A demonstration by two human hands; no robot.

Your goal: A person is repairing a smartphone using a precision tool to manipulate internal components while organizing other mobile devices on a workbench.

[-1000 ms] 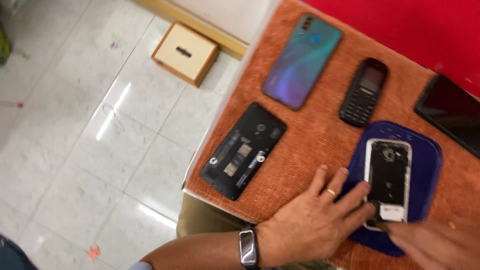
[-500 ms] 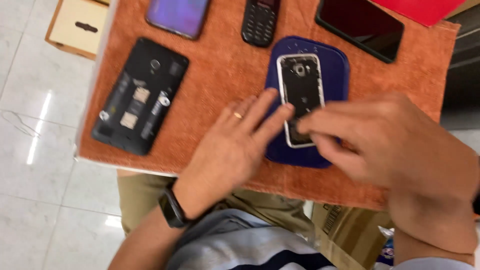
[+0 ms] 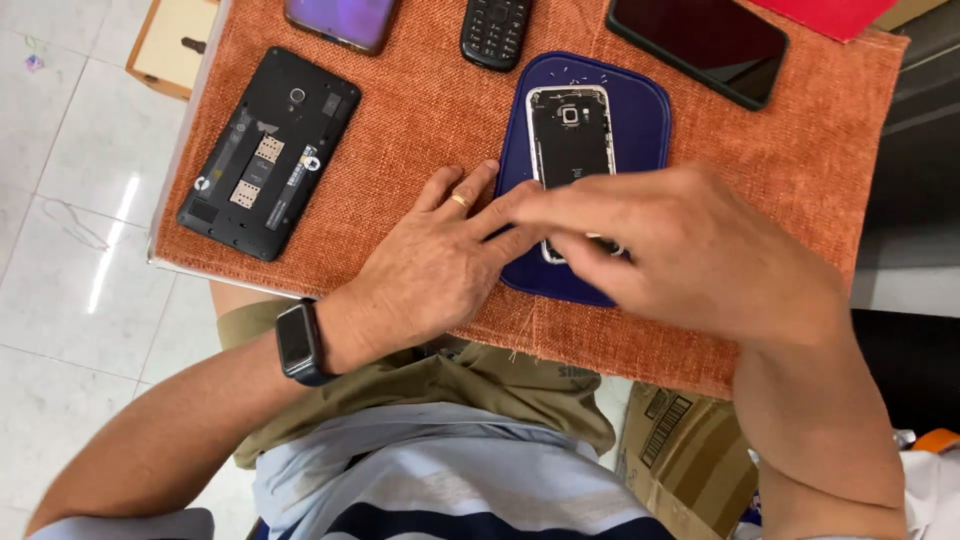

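An opened phone with a white frame [image 3: 570, 135] lies face down on a dark blue mat [image 3: 640, 120] on the orange cloth. My left hand [image 3: 430, 265], with a ring and a wrist band, lies flat on the cloth, its fingers resting on the mat's left edge beside the phone. My right hand [image 3: 690, 250] reaches across the lower end of the phone, fingertips pinched together over it. Whether they hold a small part is hidden.
A black phone with its back cover off [image 3: 268, 150] lies at the left. A purple phone [image 3: 340, 20], a small keypad phone [image 3: 495, 30] and a black smartphone [image 3: 700, 45] lie along the far side. A cardboard box [image 3: 690, 460] stands below the table [image 3: 780, 170]; white floor tiles [image 3: 70, 250] at left.
The view has swung so the table sits squarer. My right hand came in over the phone's lower end; my left hand stayed beside the mat.
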